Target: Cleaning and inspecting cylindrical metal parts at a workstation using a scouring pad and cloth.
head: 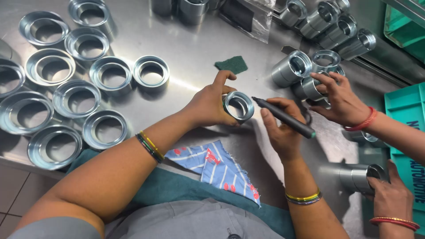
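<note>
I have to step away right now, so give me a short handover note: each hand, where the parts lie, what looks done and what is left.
Left hand: holds one metal ring on edge above the steel table.
Right hand: grips a dark marker pen, tip at the ring's rim.
Flat rings lie grouped at left; whether they are marked cannot be told.
Sleeves lie at upper right, where a co-worker's hand handles more.
Green scrub pad lies beyond the ring; striped cloth near the body.

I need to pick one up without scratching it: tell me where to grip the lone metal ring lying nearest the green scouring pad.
Probably best by the outer wall, from straight above. The ring lies flat on the steel table with its bore facing up and free space around it, the scouring pad well off to one side. Thumb and fingers could pinch opposite sides of the rim.
</note>
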